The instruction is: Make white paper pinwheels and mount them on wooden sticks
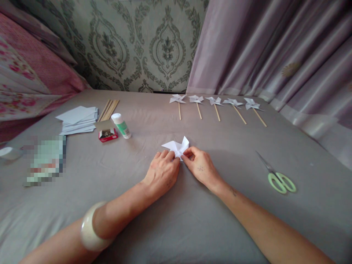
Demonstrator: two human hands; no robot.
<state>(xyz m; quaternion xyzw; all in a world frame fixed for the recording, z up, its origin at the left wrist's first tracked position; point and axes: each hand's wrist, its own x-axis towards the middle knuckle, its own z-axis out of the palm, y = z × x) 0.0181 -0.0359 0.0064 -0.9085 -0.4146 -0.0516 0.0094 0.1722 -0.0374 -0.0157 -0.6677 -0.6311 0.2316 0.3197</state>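
A white paper pinwheel [179,146] without a stick lies on the grey cloth in front of me, its far blades pointing up and away. My left hand [162,169] is closed over its near left side, fingers curled down on the paper. From the right, my right hand [199,163] pinches the near right part between thumb and forefinger. Both hands meet close to the pinwheel's middle, so its near blades are mostly hidden.
Several finished pinwheels [215,101] on sticks lie in a row at the back. Green-handled scissors [277,178] rest at right. At left are a glue stick [121,125], a red box of small metal pieces [108,135], wooden sticks [109,110] and stacked paper [78,119].
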